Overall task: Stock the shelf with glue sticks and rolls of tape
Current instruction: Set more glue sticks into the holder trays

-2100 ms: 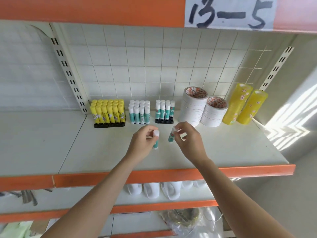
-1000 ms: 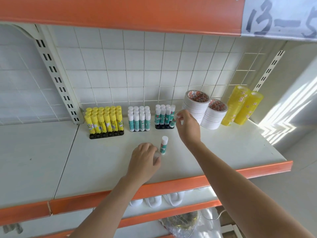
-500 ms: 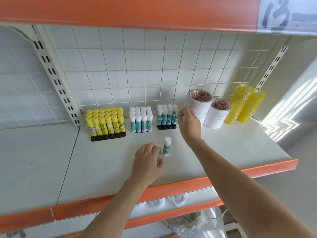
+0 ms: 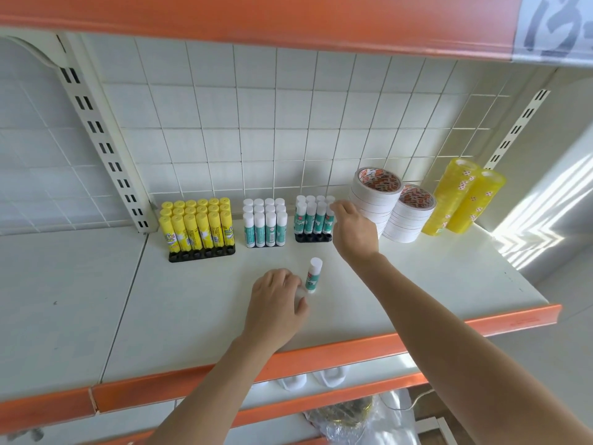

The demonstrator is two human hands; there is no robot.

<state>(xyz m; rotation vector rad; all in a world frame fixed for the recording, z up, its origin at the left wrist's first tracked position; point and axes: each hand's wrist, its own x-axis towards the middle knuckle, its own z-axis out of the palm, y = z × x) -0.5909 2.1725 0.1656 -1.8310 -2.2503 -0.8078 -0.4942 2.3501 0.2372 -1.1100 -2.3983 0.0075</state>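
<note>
- The right hand [image 4: 354,232] pinches a teal glue stick [image 4: 328,216] at the right end of its black tray [image 4: 313,238].
- The left hand [image 4: 274,305] rests on the shelf [image 4: 192,303], fingers curled; whether they hold anything cannot be told.
- A loose glue stick [image 4: 313,275] stands upright beside it.

Lone glue stick [image 4: 313,275] stands before the racks [image 4: 313,237]; tape rolls [image 4: 375,200] right

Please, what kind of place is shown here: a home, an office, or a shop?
Most likely a shop or stockroom. The shelf has orange edges and a handwritten number label above. Glue sticks stand in display trays, beside stacked tape rolls. A wire grid backs the shelf.
</note>
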